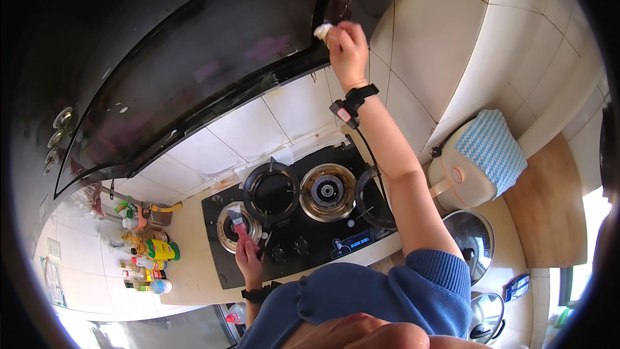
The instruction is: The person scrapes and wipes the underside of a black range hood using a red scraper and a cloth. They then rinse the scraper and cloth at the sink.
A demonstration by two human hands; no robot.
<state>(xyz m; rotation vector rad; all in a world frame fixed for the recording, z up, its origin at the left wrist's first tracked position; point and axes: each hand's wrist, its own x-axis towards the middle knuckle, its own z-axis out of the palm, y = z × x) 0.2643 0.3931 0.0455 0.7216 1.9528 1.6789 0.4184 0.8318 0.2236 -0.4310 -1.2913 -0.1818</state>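
Note:
My left hand (pixel 249 259) grips the red handle of a scraper (pixel 237 220) with a flat metal blade, held above the left burner of the black gas stove (pixel 286 237). White matter sits on the blade. Raised to the black range hood (pixel 203 58), my right hand (pixel 348 51) pinches a crumpled white wad (pixel 323 31), perhaps tissue or cloth, at the hood's lower right edge. White specks and streaks mark the hood's dark surface. A round black pan support (pixel 271 191) lies between the two burners; another, partly hidden by my right arm, is at the stove's right.
Several sauce and oil bottles (pixel 157 249) stand left of the stove. To the right are a cream rice cooker (pixel 457 174) under a blue-and-white cloth (pixel 491 148), a glass lid (pixel 472 242) and a wooden board (pixel 547 203). A cable hangs from my right wrist.

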